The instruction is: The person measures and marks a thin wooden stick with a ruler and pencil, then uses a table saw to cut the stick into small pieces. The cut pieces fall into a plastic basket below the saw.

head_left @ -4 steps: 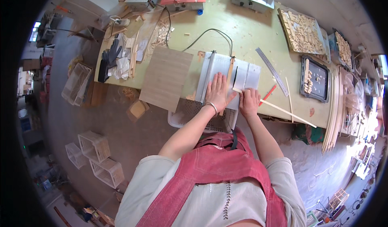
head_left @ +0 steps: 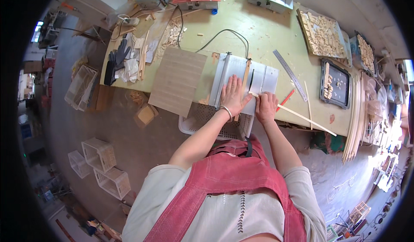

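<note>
A small table saw [head_left: 269,79] with a flat silver top stands at the front edge of the workbench. Its dark blade [head_left: 252,78] pokes up through the top, to the right of a wooden guide strip [head_left: 246,71]. My left hand [head_left: 233,96] lies flat across the top left of the blade, fingers stretched, thumb close to the end of a thin wooden stick [head_left: 308,120]. Closed round that stick is my right hand [head_left: 267,106], just in front of the blade and to its right. The stick's long end slants out toward the lower right.
A brown board [head_left: 177,80] lies left of the saw. To the right are a steel ruler [head_left: 290,74], a red pen-like tool [head_left: 286,99], a black tray [head_left: 340,87] with wood pieces, and bundled long sticks [head_left: 354,117]. A white basket [head_left: 185,123] sits below the saw.
My left thumb has shifted slightly toward the end of the stick. The right hand keeps its grip, and the view has tilted a little.
</note>
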A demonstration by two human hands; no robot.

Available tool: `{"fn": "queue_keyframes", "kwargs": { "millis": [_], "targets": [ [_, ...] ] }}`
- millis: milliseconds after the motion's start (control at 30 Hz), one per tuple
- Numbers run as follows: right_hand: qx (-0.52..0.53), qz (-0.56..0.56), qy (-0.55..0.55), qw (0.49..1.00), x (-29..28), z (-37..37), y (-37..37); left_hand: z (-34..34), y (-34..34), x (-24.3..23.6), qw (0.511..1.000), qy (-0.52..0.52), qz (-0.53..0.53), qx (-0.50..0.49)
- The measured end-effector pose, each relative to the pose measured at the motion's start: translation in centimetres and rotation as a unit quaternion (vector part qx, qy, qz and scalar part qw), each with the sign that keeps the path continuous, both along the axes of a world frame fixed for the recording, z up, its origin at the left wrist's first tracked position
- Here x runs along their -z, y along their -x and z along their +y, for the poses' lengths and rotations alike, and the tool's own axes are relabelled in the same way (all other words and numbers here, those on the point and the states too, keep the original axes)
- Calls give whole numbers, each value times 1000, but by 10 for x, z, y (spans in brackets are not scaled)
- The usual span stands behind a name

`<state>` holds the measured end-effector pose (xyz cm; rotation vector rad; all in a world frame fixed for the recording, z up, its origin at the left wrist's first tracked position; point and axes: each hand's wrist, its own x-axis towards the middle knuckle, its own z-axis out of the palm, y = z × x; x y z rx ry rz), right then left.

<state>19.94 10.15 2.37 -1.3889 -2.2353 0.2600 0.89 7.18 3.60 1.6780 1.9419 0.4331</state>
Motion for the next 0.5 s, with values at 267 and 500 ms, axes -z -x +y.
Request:
{"fn": "queue_keyframes", "kwargs": {
  "millis": [267, 500],
  "targets": [
    [3, 2, 4, 1000, 1, -3, -4, -121, 48, -29, 915, 115, -354, -155],
    [-13, 14, 11, 1000, -1, -1, -3, -132, 76, 73, 981, 24, -87, -173]
  ]
}}
